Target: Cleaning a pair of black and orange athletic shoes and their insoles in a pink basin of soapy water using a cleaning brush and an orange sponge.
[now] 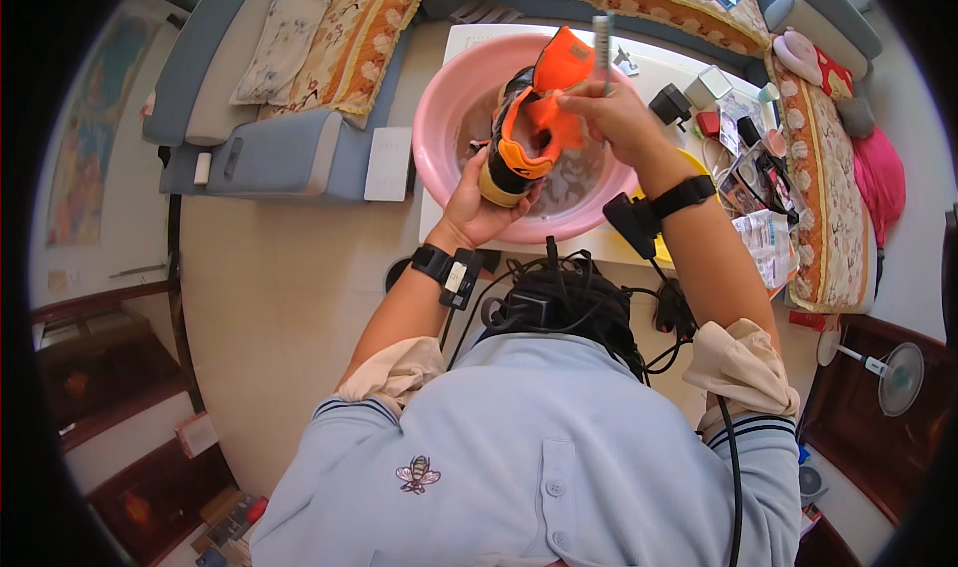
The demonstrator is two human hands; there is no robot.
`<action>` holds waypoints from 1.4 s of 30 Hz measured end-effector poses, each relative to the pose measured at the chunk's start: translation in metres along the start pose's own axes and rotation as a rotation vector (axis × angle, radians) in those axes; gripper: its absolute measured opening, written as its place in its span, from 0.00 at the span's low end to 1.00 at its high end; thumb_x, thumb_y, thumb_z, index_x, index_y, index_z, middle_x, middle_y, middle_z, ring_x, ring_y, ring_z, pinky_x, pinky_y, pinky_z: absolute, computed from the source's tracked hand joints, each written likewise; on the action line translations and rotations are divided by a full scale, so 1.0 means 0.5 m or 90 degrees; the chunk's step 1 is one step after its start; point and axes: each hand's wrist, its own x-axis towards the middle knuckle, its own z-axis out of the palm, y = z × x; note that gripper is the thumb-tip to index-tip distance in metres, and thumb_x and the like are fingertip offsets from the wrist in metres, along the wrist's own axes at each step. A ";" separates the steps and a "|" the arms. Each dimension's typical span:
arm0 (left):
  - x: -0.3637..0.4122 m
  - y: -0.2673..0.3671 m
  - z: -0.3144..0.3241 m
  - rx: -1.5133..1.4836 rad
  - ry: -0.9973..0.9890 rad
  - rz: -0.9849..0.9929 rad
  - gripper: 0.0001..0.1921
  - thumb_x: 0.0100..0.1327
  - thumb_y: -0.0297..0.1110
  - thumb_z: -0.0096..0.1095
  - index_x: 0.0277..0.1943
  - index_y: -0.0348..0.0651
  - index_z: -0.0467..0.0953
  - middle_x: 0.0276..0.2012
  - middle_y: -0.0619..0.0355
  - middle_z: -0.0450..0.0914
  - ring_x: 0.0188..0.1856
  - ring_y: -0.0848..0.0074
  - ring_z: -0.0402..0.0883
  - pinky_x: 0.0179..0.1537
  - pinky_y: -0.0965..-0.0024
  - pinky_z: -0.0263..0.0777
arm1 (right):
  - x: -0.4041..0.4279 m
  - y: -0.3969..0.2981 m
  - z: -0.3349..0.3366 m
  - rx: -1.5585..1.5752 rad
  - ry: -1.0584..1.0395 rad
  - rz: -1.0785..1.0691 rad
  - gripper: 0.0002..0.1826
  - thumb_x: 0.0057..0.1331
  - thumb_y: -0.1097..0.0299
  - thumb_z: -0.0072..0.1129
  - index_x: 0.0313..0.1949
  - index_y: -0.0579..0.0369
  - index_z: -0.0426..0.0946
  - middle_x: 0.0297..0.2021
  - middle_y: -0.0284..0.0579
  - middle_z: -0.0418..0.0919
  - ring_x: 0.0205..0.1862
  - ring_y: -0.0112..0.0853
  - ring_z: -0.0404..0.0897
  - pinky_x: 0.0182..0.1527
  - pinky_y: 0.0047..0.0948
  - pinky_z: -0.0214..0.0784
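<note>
My left hand (479,202) grips the heel end of a black and orange shoe (518,164) from below, holding it over a pink plastic basin (434,144). The shoe's opening faces up, and its orange tongue (566,59) stands raised at the far side. Between the fingers of my right hand (610,114) is a slim white and green brush (602,47), upright and a little blurred. The right fingertips are close to the orange lining (560,121); whether they touch it is unclear. Cloudy water (572,181) with suds lies in the basin.
The basin stands on a white table (449,226). A yellow basin (662,249) shows partly behind my right forearm. Farther right are a black power adapter (670,104), a square container (709,85) and cables. Sofas (277,151) surround the table; black cables (591,297) hang at my waist.
</note>
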 end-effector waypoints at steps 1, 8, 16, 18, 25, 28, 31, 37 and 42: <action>-0.003 -0.003 -0.001 0.011 -0.003 0.007 0.32 0.64 0.61 0.43 0.60 0.43 0.68 0.53 0.51 0.74 0.50 0.65 0.75 0.41 0.71 0.73 | -0.003 -0.002 -0.006 -0.002 -0.003 0.002 0.11 0.56 0.68 0.69 0.34 0.58 0.79 0.22 0.33 0.74 0.17 0.18 0.66 0.19 0.17 0.53; -0.006 -0.015 0.004 -0.005 -0.030 0.000 0.31 0.65 0.61 0.44 0.59 0.44 0.70 0.51 0.49 0.75 0.47 0.65 0.76 0.41 0.71 0.73 | -0.016 -0.015 -0.023 0.058 0.045 -0.073 0.14 0.56 0.73 0.66 0.41 0.61 0.76 0.23 0.33 0.73 0.17 0.18 0.65 0.20 0.17 0.54; 0.007 -0.010 -0.002 -0.011 -0.026 -0.017 0.30 0.66 0.59 0.44 0.61 0.45 0.68 0.53 0.48 0.75 0.48 0.61 0.76 0.40 0.70 0.73 | -0.004 -0.054 -0.038 0.041 0.026 -0.086 0.15 0.62 0.72 0.60 0.47 0.63 0.76 0.22 0.32 0.73 0.16 0.16 0.61 0.20 0.16 0.53; 0.001 -0.015 0.023 0.016 0.003 0.006 0.30 0.66 0.59 0.43 0.61 0.45 0.68 0.53 0.48 0.74 0.49 0.60 0.76 0.43 0.68 0.74 | -0.008 -0.062 -0.036 0.048 0.034 -0.091 0.14 0.62 0.71 0.60 0.47 0.62 0.76 0.22 0.32 0.73 0.16 0.16 0.61 0.20 0.16 0.53; 0.085 -0.033 0.001 0.001 -0.047 -0.104 0.26 0.70 0.47 0.45 0.64 0.41 0.60 0.60 0.45 0.67 0.57 0.54 0.71 0.56 0.49 0.71 | 0.013 -0.042 -0.063 0.063 0.010 -0.129 0.13 0.60 0.69 0.62 0.44 0.62 0.77 0.29 0.40 0.79 0.23 0.22 0.73 0.24 0.18 0.64; 0.117 -0.033 -0.021 -0.023 -0.016 -0.112 0.23 0.73 0.43 0.39 0.65 0.40 0.60 0.61 0.42 0.66 0.60 0.52 0.70 0.59 0.45 0.66 | 0.021 -0.025 -0.067 0.029 0.027 -0.117 0.15 0.60 0.69 0.61 0.45 0.63 0.77 0.30 0.41 0.79 0.24 0.23 0.74 0.25 0.19 0.64; 0.129 -0.042 0.009 -0.006 0.040 -0.106 0.22 0.74 0.41 0.36 0.65 0.37 0.59 0.62 0.41 0.65 0.62 0.52 0.68 0.61 0.42 0.63 | 0.015 -0.004 -0.080 0.017 0.053 -0.101 0.15 0.61 0.69 0.61 0.46 0.63 0.76 0.30 0.41 0.78 0.24 0.23 0.73 0.26 0.19 0.64; 0.157 -0.042 -0.026 0.142 0.181 -0.097 0.22 0.74 0.37 0.36 0.63 0.28 0.59 0.62 0.41 0.66 0.62 0.52 0.68 0.61 0.45 0.62 | 0.022 0.024 -0.086 0.023 0.040 -0.096 0.14 0.61 0.69 0.60 0.44 0.63 0.77 0.25 0.39 0.77 0.21 0.23 0.72 0.23 0.19 0.62; 0.136 -0.024 0.013 0.480 0.305 0.004 0.23 0.70 0.42 0.47 0.57 0.30 0.68 0.48 0.48 0.78 0.52 0.63 0.76 0.54 0.67 0.69 | 0.017 0.026 -0.092 0.050 0.019 -0.086 0.14 0.61 0.70 0.60 0.45 0.63 0.76 0.26 0.39 0.77 0.22 0.23 0.73 0.23 0.20 0.63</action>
